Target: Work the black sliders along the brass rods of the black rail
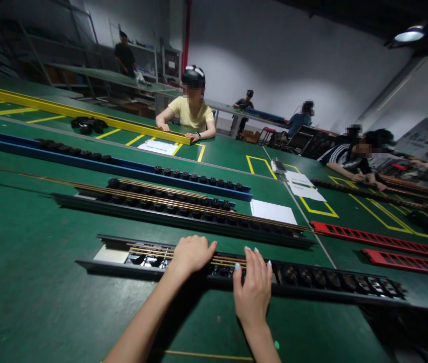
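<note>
In front of me a black channel rail (123, 269) lies across the green table, with a row of black moulded parts (323, 279) inside it. Thin brass-coloured rods (149, 250) run along the top of its left half. My left hand (193, 254) is curled over the rods and the channel near its middle, thumb toward the right; the fingertips are hidden behind the hand. To its right my right hand (253, 282) lies over the end of the rods, its fingers stretched out and slightly apart. Some of the rods pass beneath both hands.
Behind lie another black channel (183, 220) with long rods, a blue channel (130, 170) with black parts, and white paper (273, 211). Two red slotted rails (383, 238) lie to the right. Across the table a person (193, 113) holds a yellow channel (85, 114).
</note>
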